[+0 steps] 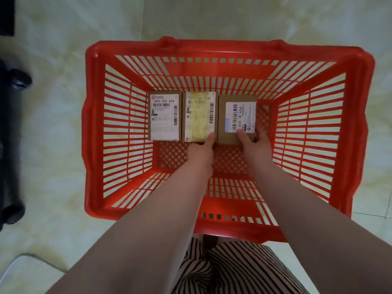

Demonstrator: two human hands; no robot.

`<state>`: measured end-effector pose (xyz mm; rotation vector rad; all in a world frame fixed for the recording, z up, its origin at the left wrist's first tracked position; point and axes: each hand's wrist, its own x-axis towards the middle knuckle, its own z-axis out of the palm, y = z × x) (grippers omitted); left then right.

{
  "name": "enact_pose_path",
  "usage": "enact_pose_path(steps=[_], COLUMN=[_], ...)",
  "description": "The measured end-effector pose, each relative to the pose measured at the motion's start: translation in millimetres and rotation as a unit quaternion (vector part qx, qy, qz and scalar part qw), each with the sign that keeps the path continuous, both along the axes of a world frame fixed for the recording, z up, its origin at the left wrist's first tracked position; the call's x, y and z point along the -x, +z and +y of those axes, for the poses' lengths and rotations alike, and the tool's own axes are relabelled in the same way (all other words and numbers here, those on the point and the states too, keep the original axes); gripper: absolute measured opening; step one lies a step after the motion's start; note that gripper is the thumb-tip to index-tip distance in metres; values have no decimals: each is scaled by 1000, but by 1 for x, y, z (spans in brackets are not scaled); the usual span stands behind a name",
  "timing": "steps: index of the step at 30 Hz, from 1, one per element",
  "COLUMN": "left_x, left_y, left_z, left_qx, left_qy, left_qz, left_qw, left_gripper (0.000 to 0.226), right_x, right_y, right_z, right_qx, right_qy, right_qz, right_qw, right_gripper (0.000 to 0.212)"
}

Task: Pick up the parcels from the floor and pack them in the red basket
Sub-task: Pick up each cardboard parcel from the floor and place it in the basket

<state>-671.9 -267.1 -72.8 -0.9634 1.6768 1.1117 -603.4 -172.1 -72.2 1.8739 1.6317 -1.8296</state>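
Currently the right hand [253, 143] pinches the brown parcel [237, 119] at its near edge, while the left hand [202, 150] rests straight fingers on the taped parcel [200, 116] beside it. Seat the brown parcel flush against this neighbour on the red basket [358, 132] floor, then release.

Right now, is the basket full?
No. Three parcels lie flat in one row against the far wall of the basket; bare floor shows nearer.

Three brown parcels are lying flat, side by side, along the far end of the red basket [222, 49] floor at frame centre: the left parcel [165, 116], the middle parcel [200, 116] with yellowish tape, and the right parcel [237, 119] sitting slightly lower, all with white barcode labels facing up.
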Motion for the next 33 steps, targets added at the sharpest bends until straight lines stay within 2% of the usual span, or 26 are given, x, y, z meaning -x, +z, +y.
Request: enact_pose_path(steps=[3,7,10,11,14,17,21,25,30,33], left_x=[1,-5,-12,-15,-26,-41,-68,-103,-165,-212], left_y=[10,42,84,102,164,236,323,381,417,422], left_z=[4,5,3,3,6,20,49,88,140,179], left_qx=[4,-3,9,7,-3,-34,-65,-81,-103,-110], left_qy=[-25,-71,-104,-112,-142,-190,-243,-306,-402,-432], left_qz=[-12,-41,-52,-51,-40,-16,-3,31,47,46], left_qw=[1000,997,993,992,989,981,968,948,909,894], left_gripper=[69,80,69,59,33,29,38,22,20,34], right_x=[2,-4,-16,-22,-43,-70,-116,-173,-256,-309], right_y=[7,38,82,100,167,239,317,366,403,410], right_z=[0,-5,-10,-10,-12,-14,-4,22,64,99], right_qx=[14,40,50,58,122,175,181,168,145,124], right_qy=[-12,-28,-37,-39,-77,-176,-306,-394,-470,-490], right_qz=[-20,-30,-59,-60,-36,11,57,78,79,89], right_qw=[1000,998,996,996,989,969,933,900,867,858], right_gripper=[71,67,73,68,32,16,23,28,34,34])
